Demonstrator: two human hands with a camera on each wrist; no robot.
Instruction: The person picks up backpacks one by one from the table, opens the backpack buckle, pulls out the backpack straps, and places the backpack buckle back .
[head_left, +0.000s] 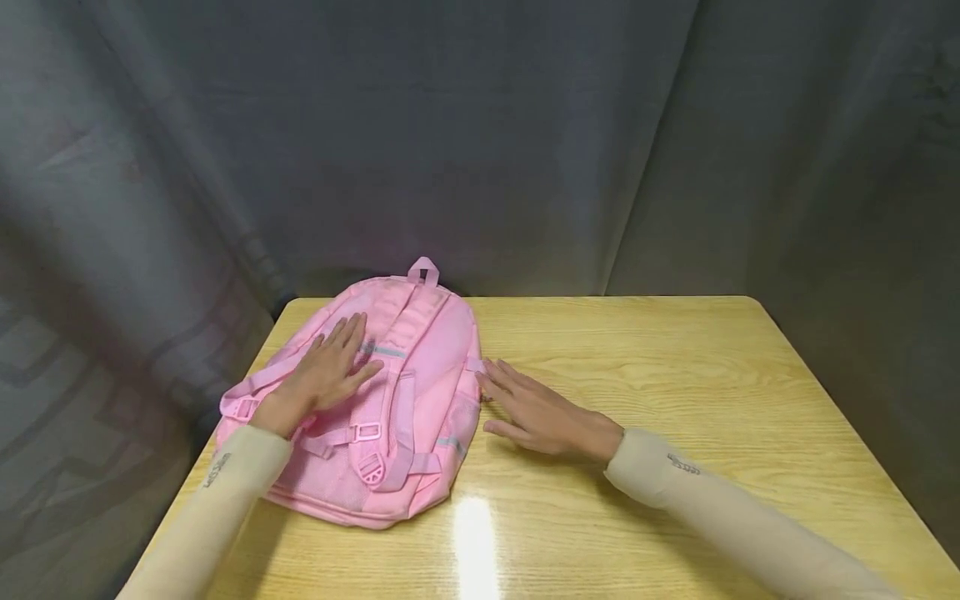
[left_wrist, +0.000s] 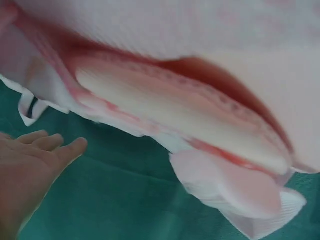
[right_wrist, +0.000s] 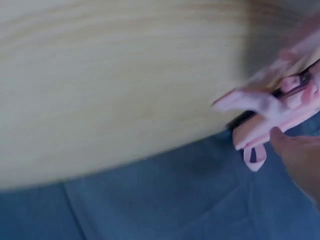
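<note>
A pink backpack (head_left: 442, 333) lies on the table with its shoulder straps facing up and its top loop toward the far edge. Over the strap side my left hand (head_left: 326, 371) is spread, fingers straight and pointing away from me. My right hand (head_left: 536, 412) is at the bag's right side, fingers extended, fingertips right at the side edge by a small tab. The left wrist view shows the padded straps close up, with the left hand (left_wrist: 35, 170) at lower left. In the right wrist view the right hand (right_wrist: 300, 155) overlaps the bag's edge near its loop (right_wrist: 255, 157).
The wooden table (head_left: 660, 375) extends to the right of the bag. Grey curtains (head_left: 480, 150) hang behind the table and along both sides. A bright glare spot lies on the tabletop in front of the bag.
</note>
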